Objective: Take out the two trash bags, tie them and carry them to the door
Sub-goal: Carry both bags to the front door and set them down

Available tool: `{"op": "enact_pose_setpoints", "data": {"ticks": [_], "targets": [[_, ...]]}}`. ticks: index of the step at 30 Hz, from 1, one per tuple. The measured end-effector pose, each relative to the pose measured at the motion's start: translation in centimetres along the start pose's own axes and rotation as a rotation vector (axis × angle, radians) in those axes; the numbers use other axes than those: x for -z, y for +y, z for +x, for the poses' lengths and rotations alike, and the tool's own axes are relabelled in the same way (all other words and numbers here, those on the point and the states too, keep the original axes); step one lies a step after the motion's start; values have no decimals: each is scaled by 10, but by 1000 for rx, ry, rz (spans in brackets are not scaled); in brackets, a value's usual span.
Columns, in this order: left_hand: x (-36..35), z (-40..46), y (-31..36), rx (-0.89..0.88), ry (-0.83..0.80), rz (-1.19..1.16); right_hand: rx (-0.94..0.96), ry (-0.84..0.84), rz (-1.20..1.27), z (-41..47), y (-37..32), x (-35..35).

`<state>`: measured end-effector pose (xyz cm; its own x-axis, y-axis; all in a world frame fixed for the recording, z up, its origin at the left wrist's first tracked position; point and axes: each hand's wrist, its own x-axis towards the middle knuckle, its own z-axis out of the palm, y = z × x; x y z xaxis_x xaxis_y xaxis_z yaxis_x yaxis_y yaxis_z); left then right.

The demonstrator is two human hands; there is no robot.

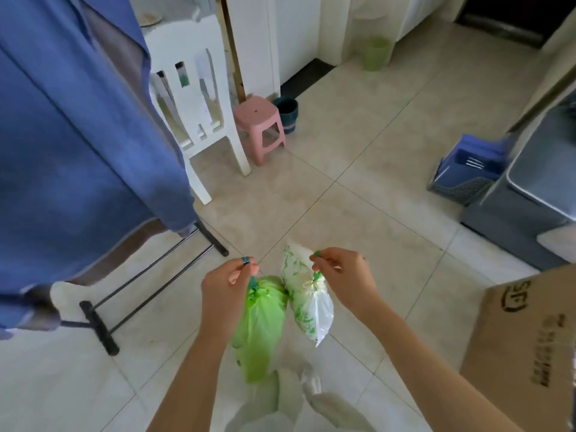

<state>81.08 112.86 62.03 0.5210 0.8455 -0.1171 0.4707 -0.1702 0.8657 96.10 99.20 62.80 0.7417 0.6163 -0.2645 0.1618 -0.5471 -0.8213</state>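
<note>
A green trash bag (pixel 258 325) hangs from my left hand (pixel 229 283), which pinches its green drawstring just above the gathered neck. Beside it on the right hangs a white trash bag with green print (pixel 307 304), its tied drawstring pinched in my right hand (pixel 341 274). Both bags are cinched at the top, touch each other and hang above the tiled floor in the lower middle of the view.
A drying rack (pixel 99 325) draped with a blue cloth (pixel 71 135) fills the left. A white chair (pixel 199 98), pink stool (pixel 260 126) and dark bin (pixel 287 115) stand ahead. A green bin (pixel 375 54) is farther back. Grey appliance (pixel 530 194) and cardboard box (pixel 526 347) are right.
</note>
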Motion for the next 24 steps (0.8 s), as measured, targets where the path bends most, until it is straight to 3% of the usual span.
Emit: {"op": "enact_pose_setpoints", "data": {"ticks": [11,16,24], "targets": [[-155,217,111,-79,-289,-112,-157,230,39,207,11,130],[-232,301,164,-123,-499,-93,-271,378,91,291,16,191],[-348,422,249,-262,-485,-16,-318,616,151,415,25,298]]}}
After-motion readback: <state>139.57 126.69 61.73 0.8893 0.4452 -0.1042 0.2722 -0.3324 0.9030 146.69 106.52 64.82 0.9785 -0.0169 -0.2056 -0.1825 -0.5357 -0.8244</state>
